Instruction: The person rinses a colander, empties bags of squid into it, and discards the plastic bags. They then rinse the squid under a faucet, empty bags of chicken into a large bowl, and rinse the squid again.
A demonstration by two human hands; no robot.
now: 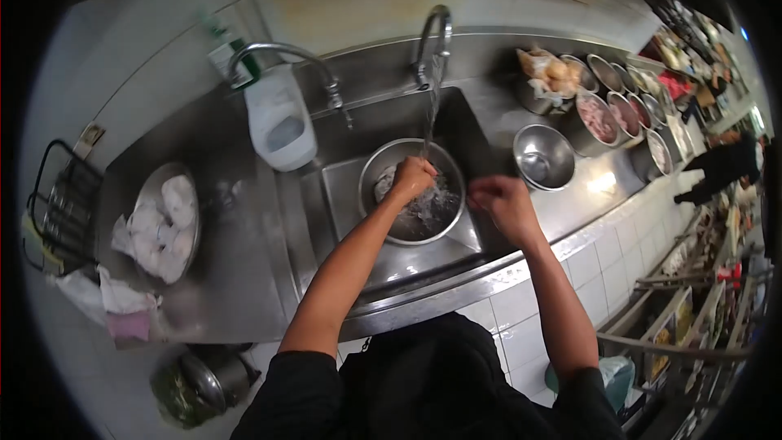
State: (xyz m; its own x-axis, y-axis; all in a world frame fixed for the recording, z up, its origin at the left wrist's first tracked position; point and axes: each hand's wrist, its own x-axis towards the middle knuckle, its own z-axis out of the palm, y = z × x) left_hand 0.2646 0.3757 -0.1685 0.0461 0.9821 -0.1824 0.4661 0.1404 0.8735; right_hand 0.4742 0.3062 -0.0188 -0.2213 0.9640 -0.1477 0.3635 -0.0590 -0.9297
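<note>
Water runs from the right faucet (pixel 441 33) into a round metal bowl (pixel 375 165) standing in the sink (pixel 342 187). Over the bowl, my left hand (pixel 415 175) is in the stream with its fingers closed; what they hold, if anything, is hidden. Something pale (pixel 386 182) lies in the bowl beside that hand, amid splashing water. My right hand (pixel 498 198) is raised by the bowl's right side, blurred, fingers curled, not touching the bowl. An empty-looking small metal bowl (pixel 544 157) rests on the counter to its right.
At left, an oval metal tray (pixel 192 232) holds white bundles, near a black rack (pixel 61 195). A white plastic container (pixel 281 118) and green bottle (pixel 242 65) stand behind the sink's left side. Several metal pots with meat (pixel 597 118) line the right counter. A person (pixel 721 167) is farther right.
</note>
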